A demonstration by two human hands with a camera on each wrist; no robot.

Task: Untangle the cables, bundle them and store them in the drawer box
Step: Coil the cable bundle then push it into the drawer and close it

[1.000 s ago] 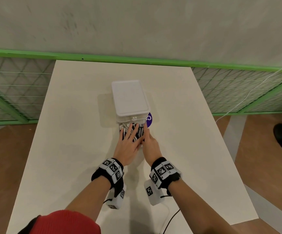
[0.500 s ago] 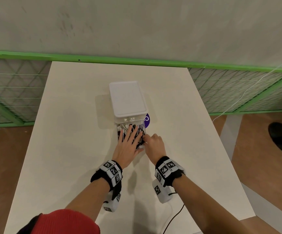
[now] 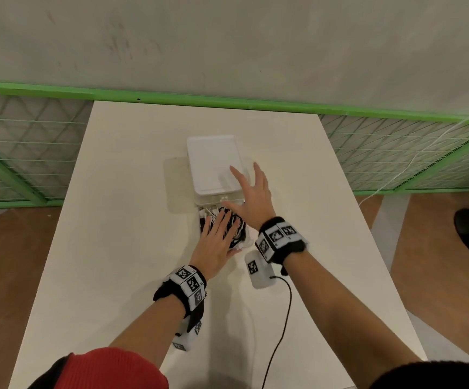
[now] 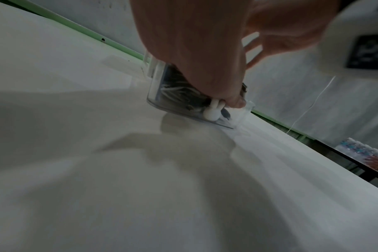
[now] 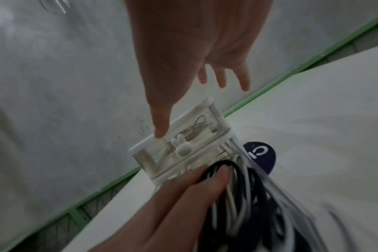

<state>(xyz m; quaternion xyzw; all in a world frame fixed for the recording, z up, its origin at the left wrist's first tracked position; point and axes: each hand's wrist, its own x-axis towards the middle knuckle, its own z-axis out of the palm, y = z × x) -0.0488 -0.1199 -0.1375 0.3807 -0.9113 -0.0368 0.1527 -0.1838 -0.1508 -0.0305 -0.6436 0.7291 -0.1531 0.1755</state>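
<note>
A white drawer box (image 3: pixel 213 164) stands mid-table, its clear lower drawer (image 3: pixel 244 242) pulled out toward me. Coiled black and white cables (image 3: pixel 237 228) fill that drawer. My left hand (image 3: pixel 223 231) lies flat on the cables (image 5: pixel 237 187) with straight fingers (image 5: pixel 205 180) pressing them down. In the left wrist view the left palm (image 4: pixel 194 51) covers the drawer (image 4: pixel 162 95) above its white rabbit-shaped knob (image 4: pixel 211 113). My right hand (image 3: pixel 246 186) hovers open over the box's near right corner, fingers spread (image 5: pixel 222 76), holding nothing. The closed upper drawer (image 5: pixel 183 136) holds a pale cable.
The white table (image 3: pixel 132 220) has bare room left and right of the box. A purple round sticker (image 5: pixel 260 153) lies by the box's right side. A green mesh fence (image 3: pixel 25 153) runs behind the table. A black wire (image 3: pixel 282 318) trails from my right wrist.
My right hand has left the drawer's front right edge and risen forward over the box, its fingers spreading. My left hand stays pressed on the cables.
</note>
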